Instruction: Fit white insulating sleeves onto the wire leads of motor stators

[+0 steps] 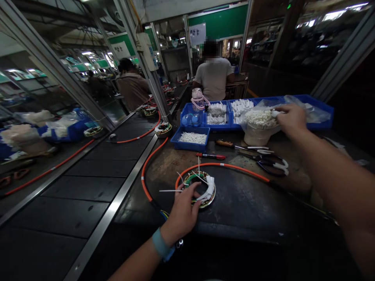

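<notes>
Some of the wound ring [209, 200] on the bench [240, 207] hides under the left hand [184, 208], half-curled fingers gripping its edge; the right hand [294, 119] bunches fingertips at the tub [255, 137], their hold unclear

Left forearm [140, 257] angled up from low left; left hand [184, 210] palm down, fingers curled in grasp. Right arm [336, 168] outstretched, right hand [293, 120] palm down, fingertips perhaps pinched.
</notes>
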Demonstrator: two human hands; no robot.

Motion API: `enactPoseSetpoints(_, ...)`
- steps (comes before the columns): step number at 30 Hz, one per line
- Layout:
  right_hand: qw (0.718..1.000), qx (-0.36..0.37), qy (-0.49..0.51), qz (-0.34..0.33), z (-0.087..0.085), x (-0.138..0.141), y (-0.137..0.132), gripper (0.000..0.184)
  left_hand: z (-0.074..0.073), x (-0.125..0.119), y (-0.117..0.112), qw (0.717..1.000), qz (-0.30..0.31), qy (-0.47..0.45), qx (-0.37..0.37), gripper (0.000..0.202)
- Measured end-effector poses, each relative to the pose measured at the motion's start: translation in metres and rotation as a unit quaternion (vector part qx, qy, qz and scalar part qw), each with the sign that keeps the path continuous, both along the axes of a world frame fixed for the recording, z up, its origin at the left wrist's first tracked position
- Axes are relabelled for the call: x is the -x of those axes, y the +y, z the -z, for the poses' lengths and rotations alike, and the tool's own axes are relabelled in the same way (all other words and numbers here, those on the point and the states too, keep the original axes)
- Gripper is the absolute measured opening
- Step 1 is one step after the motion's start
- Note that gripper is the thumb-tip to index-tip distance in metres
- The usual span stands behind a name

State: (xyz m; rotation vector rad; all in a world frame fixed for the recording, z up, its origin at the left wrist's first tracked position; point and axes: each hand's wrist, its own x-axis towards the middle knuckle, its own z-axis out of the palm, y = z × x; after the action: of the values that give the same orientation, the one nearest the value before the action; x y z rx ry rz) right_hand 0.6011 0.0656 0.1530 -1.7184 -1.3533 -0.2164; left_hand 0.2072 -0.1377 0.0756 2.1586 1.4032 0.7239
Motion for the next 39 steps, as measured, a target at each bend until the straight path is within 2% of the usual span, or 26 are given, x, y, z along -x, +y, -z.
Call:
enactPoseSetpoints(3, 0.998, -0.051, 0.031, -0.023, -0.009, 0.011, -0.011, 0.022, 0.001, 0.001, -0.001, 1.000, 0.003, 0.000, -0.005, 0.042)
enactPoseSetpoints(6, 0.991, -0.088, 0.046, -0.096, -0.008, 0.043, -0.058, 0.024, 0.002, 0.003, 0.000, 1.000, 0.012, -0.006, -0.011, 0.046)
enactPoseSetpoints(7, 0.985, -0.095, 0.045, -0.137, -0.003, 0.058, -0.083, 0.022, 0.002, 0.003, 0.000, 1.000, 0.010, -0.010, -0.011, 0.046)
enactPoseSetpoints(9, 0.953, -0.063, 0.042, -0.292, 0.016, 0.090, -0.143, 0.023, 0.002, 0.003, 0.000, 1.000, 0.001, -0.018, -0.004, 0.047)
enactPoseSetpoints(10, 0.933, -0.054, 0.020, -0.355, 0.028, 0.105, -0.175, 0.026, 0.001, 0.003, 0.001, 1.000, -0.002, -0.020, 0.003, 0.046)
enactPoseSetpoints(11, 0.898, -0.036, -0.011, -0.437, 0.041, 0.118, -0.204, 0.032, 0.001, 0.002, 0.001, 1.000, -0.004, -0.022, 0.009, 0.046)
enactPoseSetpoints(12, 0.871, -0.033, -0.037, -0.488, 0.052, 0.130, -0.230, 0.037, 0.001, 0.002, 0.001, 1.000, -0.003, -0.023, 0.012, 0.045)
enactPoseSetpoints(14, 0.836, -0.017, -0.078, -0.542, 0.071, 0.146, -0.268, 0.049, 0.000, 0.002, 0.002, 1.000, 0.003, -0.026, 0.012, 0.044)
enactPoseSetpoints(15, 0.831, -0.014, -0.072, -0.551, 0.077, 0.152, -0.280, 0.051, 0.000, 0.002, 0.002, 1.000, 0.005, -0.025, 0.010, 0.044)
enactPoseSetpoints(17, 0.834, -0.012, -0.052, -0.549, 0.085, 0.159, -0.290, 0.051, 0.001, 0.002, 0.002, 1.000, 0.008, -0.022, 0.005, 0.044)
enactPoseSetpoints(20, 0.846, -0.019, -0.049, -0.531, 0.088, 0.161, -0.290, 0.050, 0.002, 0.003, 0.003, 1.000, 0.012, -0.016, 0.002, 0.045)
enactPoseSetpoints(25, 0.847, -0.018, -0.077, -0.526, 0.084, 0.162, -0.292, 0.050, 0.002, 0.004, 0.002, 1.000, 0.020, -0.012, -0.008, 0.046)
enactPoseSetpoints(34, 0.841, -0.037, -0.072, -0.535, 0.080, 0.168, -0.291, 0.051, 0.006, 0.007, 0.001, 0.999, 0.029, 0.001, -0.026, 0.048)
enactPoseSetpoints(39, 0.839, -0.022, -0.076, -0.538, 0.093, 0.171, -0.289, 0.046, 0.005, 0.005, -0.001, 0.998, 0.031, 0.024, -0.046, 0.048)
